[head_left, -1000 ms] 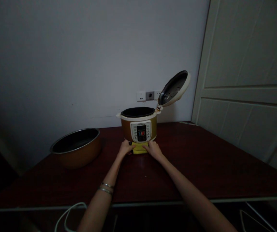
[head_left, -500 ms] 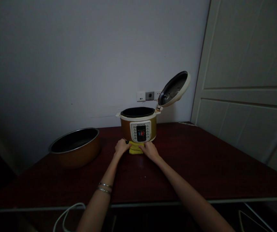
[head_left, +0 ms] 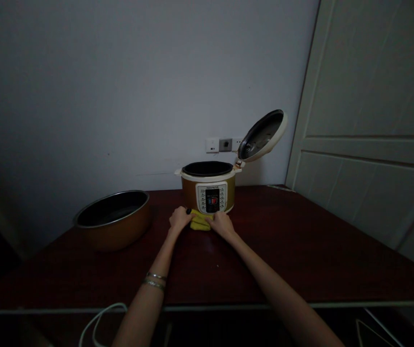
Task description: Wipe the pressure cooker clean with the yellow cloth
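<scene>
Our left hand (head_left: 180, 220) and right hand (head_left: 223, 223) hold the yellow cloth (head_left: 200, 222) between them at the cooker (head_left: 212, 198)'s near side; we're apparently folding or wiping, which next calls for even grip.

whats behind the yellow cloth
Behind the yellow cloth stands the cooker, its front panel showing above the cloth. Part of the cooker's lower edge can't be seen: the cloth covers it.

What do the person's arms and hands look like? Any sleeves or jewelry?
No sleeves show on either arm. The left arm wears two silvery bracelets; none show on the right arm. The left hand has something small and black by its fingers, maybe a ring.
</scene>
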Available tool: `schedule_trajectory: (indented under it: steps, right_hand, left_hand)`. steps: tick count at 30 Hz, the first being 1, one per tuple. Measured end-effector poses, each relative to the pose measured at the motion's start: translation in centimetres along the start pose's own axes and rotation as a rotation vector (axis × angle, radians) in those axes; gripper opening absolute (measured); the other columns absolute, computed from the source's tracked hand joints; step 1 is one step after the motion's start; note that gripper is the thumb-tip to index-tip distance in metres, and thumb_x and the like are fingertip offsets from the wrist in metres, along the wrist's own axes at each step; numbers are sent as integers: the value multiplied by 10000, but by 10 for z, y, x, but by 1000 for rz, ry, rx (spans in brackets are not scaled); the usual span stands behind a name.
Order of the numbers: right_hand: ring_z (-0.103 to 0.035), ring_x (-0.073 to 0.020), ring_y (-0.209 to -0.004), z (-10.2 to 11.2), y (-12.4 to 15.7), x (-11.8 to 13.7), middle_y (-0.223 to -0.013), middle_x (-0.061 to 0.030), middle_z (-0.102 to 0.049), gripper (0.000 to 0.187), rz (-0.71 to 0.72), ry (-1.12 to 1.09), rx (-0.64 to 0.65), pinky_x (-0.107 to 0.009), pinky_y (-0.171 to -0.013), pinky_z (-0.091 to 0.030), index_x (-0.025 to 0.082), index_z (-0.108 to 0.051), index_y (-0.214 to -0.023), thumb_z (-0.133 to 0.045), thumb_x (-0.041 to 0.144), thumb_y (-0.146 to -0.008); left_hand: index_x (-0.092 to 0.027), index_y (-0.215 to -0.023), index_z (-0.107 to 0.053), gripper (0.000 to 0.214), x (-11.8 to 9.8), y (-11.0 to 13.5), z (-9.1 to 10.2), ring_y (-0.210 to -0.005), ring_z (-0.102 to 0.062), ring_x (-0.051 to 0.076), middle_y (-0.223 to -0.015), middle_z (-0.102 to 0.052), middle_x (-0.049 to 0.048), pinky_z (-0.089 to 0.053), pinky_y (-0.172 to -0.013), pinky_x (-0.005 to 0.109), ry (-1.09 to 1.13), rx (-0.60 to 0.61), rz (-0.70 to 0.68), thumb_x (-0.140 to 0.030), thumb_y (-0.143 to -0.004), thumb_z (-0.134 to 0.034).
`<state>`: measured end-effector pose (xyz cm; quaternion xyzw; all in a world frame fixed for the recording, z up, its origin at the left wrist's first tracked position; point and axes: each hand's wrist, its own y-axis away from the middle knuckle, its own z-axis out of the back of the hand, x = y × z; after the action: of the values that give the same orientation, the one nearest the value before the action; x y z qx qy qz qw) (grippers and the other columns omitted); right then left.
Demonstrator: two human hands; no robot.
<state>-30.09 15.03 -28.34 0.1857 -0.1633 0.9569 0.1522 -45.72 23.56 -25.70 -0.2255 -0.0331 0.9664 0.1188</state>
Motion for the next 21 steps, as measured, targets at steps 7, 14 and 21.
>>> schedule_trajectory:
  steps: [7,14,21]
  right_hand:
    - [-662,-282,-916,17,-9,-31,-953,-183,-697,359,-75,-35,10,-278,-700,-456,120,-702,-902,-632,451,-781]
    - [-672,-239,-838,20,-11,-45,-895,-160,-707,301,-125,-103,4,-253,-676,-450,123,-711,-844,-659,407,-760]
    - [-674,-224,-827,8,-18,-28,-826,-126,-719,231,-97,-258,4,-231,-663,-458,137,-720,-701,-707,367,-706]
  left_hand:
    - [-200,-949,-684,402,-15,7,-17,-1002,-650,259,-1074,-694,131,-471,-733,279,17,50,-57,-524,-717,-634]
    - [-178,-902,-690,431,-22,5,-23,-1026,-636,300,-1088,-684,158,-472,-741,301,63,92,-45,-533,-658,-683]
    - [-163,-736,-688,275,-3,-3,-11,-902,-663,239,-872,-717,98,-451,-650,237,170,88,-44,-436,-711,-673]
